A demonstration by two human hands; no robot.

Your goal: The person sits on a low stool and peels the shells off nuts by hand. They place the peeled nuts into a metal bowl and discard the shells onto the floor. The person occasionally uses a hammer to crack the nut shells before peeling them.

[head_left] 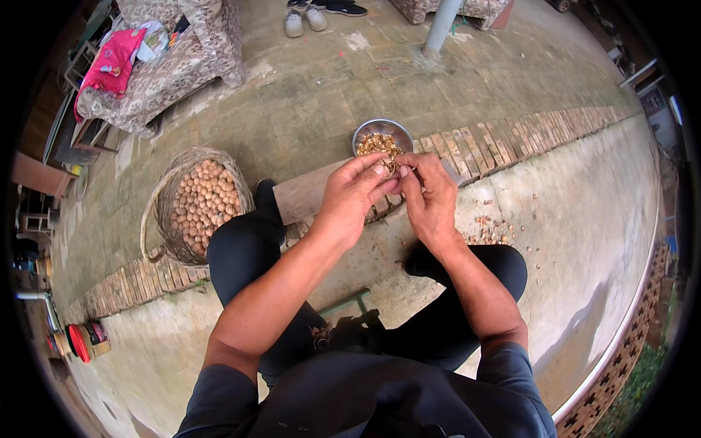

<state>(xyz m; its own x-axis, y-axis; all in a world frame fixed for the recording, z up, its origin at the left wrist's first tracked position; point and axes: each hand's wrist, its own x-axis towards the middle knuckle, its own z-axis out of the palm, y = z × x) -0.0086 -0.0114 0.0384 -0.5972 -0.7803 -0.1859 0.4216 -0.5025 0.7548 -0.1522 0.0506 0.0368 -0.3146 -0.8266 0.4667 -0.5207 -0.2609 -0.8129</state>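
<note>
Between the fingertips of my left hand (350, 191) is a cracked walnut (390, 166), largely hidden by the fingers. My right hand (431, 192) pinches at the same nut from the other side. Just beyond both hands stands a metal bowl (406, 133) partly filled with walnut pieces (379, 143). Below the hands a wooden board (301, 192) lies across the brick edging. To the left, a wicker basket (170, 241) with a hooped handle holds many whole walnuts (205, 200).
Shell bits (490, 230) are scattered on the concrete at right. A brick edging (487, 148) crosses the floor. A floral sofa (181, 65) with a pink bag (116, 63) stands upper left. Shoes (304, 22) and a post (442, 27) are farther off. A red-lidded tub (87, 340) lies lower left.
</note>
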